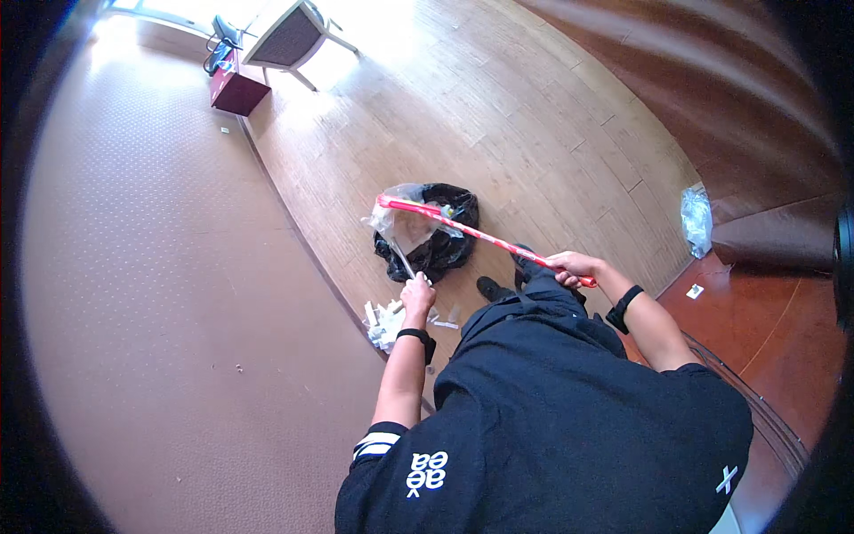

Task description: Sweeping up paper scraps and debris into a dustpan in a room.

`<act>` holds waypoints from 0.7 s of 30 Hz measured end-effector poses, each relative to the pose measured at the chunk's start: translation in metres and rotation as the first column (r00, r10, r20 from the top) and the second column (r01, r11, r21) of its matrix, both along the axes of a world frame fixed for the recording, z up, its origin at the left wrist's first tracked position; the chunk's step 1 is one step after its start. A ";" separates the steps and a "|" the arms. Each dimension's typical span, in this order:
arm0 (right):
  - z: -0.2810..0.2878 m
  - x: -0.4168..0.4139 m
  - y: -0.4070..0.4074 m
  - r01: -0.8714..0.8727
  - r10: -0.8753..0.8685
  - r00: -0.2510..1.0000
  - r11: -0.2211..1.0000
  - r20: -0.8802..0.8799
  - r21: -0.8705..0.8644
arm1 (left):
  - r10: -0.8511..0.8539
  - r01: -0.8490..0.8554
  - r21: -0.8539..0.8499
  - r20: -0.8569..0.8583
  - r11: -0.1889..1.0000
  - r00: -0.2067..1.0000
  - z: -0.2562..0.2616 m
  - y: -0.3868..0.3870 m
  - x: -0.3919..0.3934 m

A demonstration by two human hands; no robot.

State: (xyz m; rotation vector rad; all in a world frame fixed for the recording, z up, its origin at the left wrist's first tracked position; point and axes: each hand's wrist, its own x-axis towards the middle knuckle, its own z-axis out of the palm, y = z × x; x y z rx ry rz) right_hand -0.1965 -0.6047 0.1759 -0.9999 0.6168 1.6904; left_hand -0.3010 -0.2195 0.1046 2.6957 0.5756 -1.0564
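My right hand grips the red-and-white patterned handle of a broom near its end. The broom's red head is over the far side of an opened black plastic bag on the wood-look floor. My left hand is closed around a thin grey rod, which runs into the bag's mouth; what its far end joins is unclear. Crumpled clear plastic and a brownish surface show inside the bag. Beside my left forearm lies a heap of white scraps.
A chair and a dark red box with items on top stand at the far left. Brown sheeting hangs or lies along the right, with a clear plastic bag at its edge. A dark strip divides carpet from wood-look flooring.
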 end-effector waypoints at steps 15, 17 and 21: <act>0.078 -0.080 -0.025 -0.092 0.093 0.996 0.995 0.004 -0.039 | -0.208 0.209 -0.014 0.044 0.978 0.977 0.043 -0.007 -0.141; 0.094 -0.081 -0.024 -0.127 0.132 0.990 0.988 0.047 -0.086 | -0.223 0.223 -0.005 0.063 0.975 0.973 0.052 -0.007 -0.144; 0.111 -0.091 -0.029 -0.129 0.139 0.985 0.987 0.104 -0.097 | -0.183 0.182 -0.047 0.000 0.982 0.983 0.066 -0.012 -0.144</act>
